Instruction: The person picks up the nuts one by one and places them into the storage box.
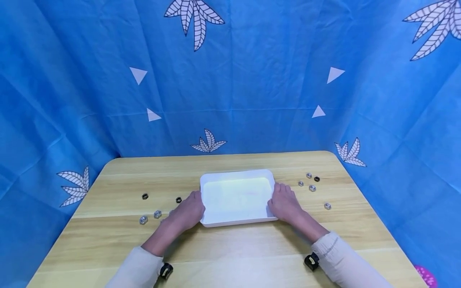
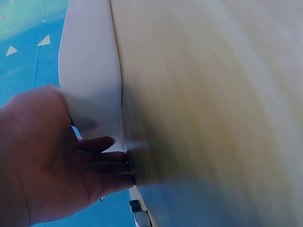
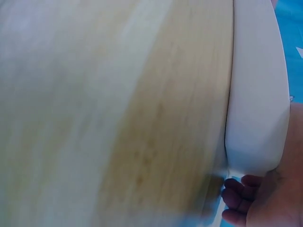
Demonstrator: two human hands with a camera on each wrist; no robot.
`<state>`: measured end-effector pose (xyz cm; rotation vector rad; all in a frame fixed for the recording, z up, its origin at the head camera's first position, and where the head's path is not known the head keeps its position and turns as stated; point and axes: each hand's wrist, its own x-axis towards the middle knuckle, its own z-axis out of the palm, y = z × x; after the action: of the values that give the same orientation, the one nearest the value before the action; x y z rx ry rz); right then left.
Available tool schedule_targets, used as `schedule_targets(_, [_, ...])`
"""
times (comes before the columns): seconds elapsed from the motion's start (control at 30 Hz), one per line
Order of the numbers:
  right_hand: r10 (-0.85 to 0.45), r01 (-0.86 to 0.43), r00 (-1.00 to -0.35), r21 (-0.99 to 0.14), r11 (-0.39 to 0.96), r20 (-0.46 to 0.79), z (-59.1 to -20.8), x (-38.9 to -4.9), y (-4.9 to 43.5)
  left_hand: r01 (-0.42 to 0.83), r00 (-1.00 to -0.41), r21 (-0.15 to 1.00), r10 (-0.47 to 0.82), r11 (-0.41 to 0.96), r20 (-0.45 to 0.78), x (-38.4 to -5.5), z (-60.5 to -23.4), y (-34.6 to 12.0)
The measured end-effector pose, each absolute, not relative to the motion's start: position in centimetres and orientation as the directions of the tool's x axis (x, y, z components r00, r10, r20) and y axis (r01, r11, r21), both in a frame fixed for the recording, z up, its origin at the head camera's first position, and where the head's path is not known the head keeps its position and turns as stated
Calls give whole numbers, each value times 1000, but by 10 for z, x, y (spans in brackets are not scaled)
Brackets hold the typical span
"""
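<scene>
A shallow white rectangular tray with rounded corners sits on the wooden table, with nothing inside it. My left hand grips its left end, thumb at the rim. In the left wrist view, the fingers reach down beside the tray's outer wall, close to the tabletop. At the opposite end my right hand holds the rim in the same way. Its curled fingers show just past the tray's corner in the right wrist view. The thumbs are hidden in both wrist views.
Left of the tray lie black nuts and silver nuts, some partly behind my left forearm. More silver nuts and one black nut are scattered on the right. A blue curtain surrounds the wooden table.
</scene>
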<state>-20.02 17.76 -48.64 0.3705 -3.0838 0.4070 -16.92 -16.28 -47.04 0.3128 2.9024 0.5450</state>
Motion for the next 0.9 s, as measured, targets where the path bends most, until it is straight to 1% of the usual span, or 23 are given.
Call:
schedule_targets(0.17, [-218,-215,-976,-263,941,19,-486,-201,180,155,-964,378,223,913,-143,-171,-469,-160])
schedule_targets(0.33, [-227,-224,-974,-264,938,21,-485,-202,180,125,-969,369,193,921,-153,-172,-469,-158])
schedule_targets(0.43, [-230,-228,-973,-253,940,23,-485,-201,180,138,-970,355,198,925,-138,-172,-471,-157])
schedule_targets(0.53, [-226,-224,-974,-246,943,19,-484,-201,180,166,-972,304,207,938,-107,-171,-472,-156])
schedule_targets(0.7, [-210,-209,-977,-229,951,20,-484,-199,180,236,-971,149,240,960,-11,-169,-473,-153])
schedule_targets(0.8, [-203,-204,-979,-223,953,27,-486,-200,179,278,-960,50,276,959,48,-166,-472,-152])
schedule_targets(0.83, [-201,-202,-979,-224,953,29,-486,-200,178,284,-957,28,282,958,61,-165,-472,-153])
schedule_targets(0.9, [-199,-201,-980,-227,953,32,-486,-200,176,271,-961,31,269,962,70,-162,-471,-154])
